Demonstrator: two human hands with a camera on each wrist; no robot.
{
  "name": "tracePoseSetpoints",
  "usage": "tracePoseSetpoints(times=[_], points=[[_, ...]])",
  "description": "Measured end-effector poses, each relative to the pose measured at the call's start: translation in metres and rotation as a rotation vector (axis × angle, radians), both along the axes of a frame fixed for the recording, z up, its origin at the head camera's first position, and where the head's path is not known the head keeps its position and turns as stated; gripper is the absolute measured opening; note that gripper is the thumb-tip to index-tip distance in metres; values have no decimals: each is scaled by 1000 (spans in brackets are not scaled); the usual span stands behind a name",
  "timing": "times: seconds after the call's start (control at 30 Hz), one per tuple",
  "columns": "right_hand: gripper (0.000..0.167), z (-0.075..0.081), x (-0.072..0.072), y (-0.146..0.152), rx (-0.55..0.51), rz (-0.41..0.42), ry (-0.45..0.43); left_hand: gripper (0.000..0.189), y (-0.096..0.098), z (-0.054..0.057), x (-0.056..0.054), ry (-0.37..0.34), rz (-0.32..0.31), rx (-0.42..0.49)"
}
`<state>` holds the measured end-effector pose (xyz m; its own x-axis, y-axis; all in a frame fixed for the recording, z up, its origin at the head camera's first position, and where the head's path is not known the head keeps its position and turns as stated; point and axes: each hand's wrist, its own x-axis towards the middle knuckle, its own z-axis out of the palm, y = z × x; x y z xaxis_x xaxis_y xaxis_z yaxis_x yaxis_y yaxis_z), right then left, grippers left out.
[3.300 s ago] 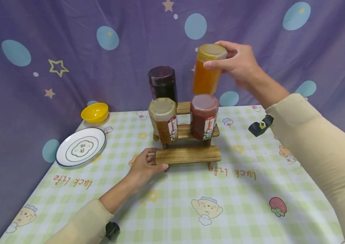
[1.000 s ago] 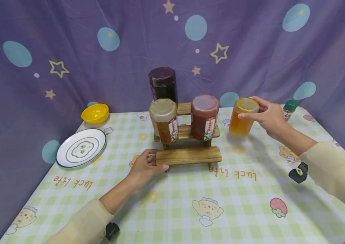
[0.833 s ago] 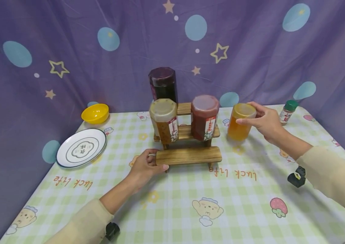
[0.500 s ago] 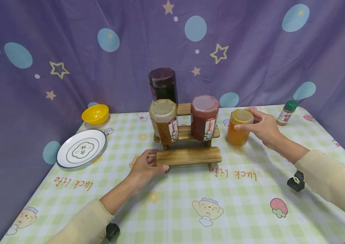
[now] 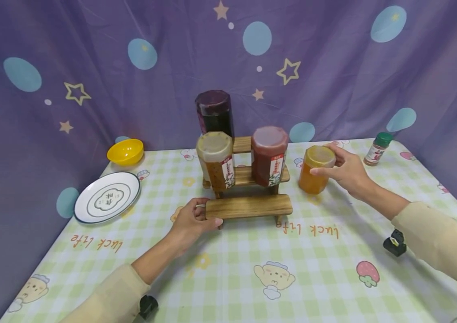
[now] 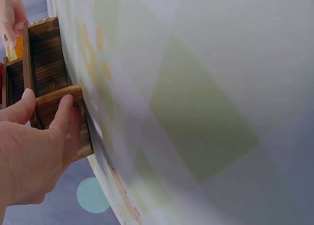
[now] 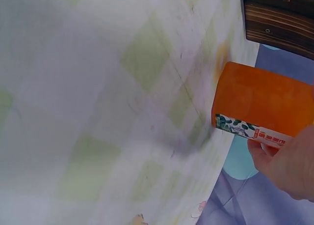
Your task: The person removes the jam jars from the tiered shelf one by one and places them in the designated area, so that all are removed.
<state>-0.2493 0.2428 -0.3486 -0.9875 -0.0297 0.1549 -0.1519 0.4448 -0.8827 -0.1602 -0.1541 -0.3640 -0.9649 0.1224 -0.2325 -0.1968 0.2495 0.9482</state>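
My right hand (image 5: 347, 171) grips a jar of orange-coloured contents (image 5: 310, 183) near its lid, thumb in front and fingers behind. The jar is upright to the right of a stepped wooden rack (image 5: 248, 206); in the right wrist view the orange jar (image 7: 260, 95) has its base right at the tablecloth. My left hand (image 5: 188, 224) pinches the left end of the rack's lowest step, seen also in the left wrist view. A brown jar (image 5: 214, 166) and a red jar (image 5: 266, 157) stand on the middle step, and a dark purple jar (image 5: 214, 110) on the top step.
At the far right stands a small spice bottle with a green cap (image 5: 378, 150). A white plate (image 5: 87, 202) and a yellow bowl (image 5: 125, 152) lie at the left edge of the checked tablecloth (image 5: 212, 287). A purple curtain (image 5: 172, 98) hangs behind the table.
My right hand has brought the orange jar from above the rack's top step down to the table on the right. My left hand has stayed on the rack.
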Motion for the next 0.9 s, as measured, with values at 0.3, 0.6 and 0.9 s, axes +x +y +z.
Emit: tracePoseSetpoints(times=[0.3, 0.6, 0.9], points=[[73, 10, -5, 2, 171, 99, -23, 66, -1, 0, 0, 13, -10, 8], [85, 60, -14, -3, 87, 187, -142, 67, 0, 0, 1, 1, 1, 7], [76, 107, -18, -19, 40, 203, -107, 67, 1, 1, 0, 1, -8, 9]])
